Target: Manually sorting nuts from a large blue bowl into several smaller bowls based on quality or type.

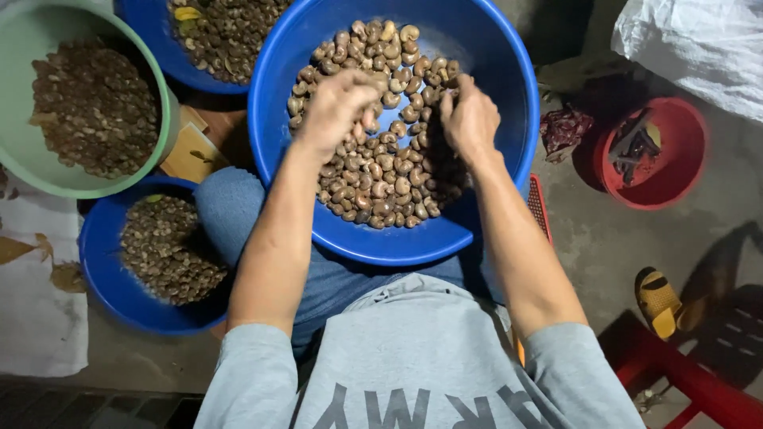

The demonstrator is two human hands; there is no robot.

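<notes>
A large blue basin (485, 48) rests on my lap, holding a heap of brown and cream cashew nuts (381, 183). My left hand (338, 107) is over the heap, fingers curled down around some nuts. My right hand (469, 115) is beside it, fingers bent into the nuts at the heap's right side. Both forearms reach in from the bottom of the view. What lies inside either palm is hidden.
A green basin (24, 48) of darker nuts sits at the upper left. Two smaller blue basins (103, 270) (151, 32) hold more nuts. A red bowl (683, 159) sits on the floor at right, with a yellow sandal (658, 302), a red stool (683, 381) and a white sack (699, 40).
</notes>
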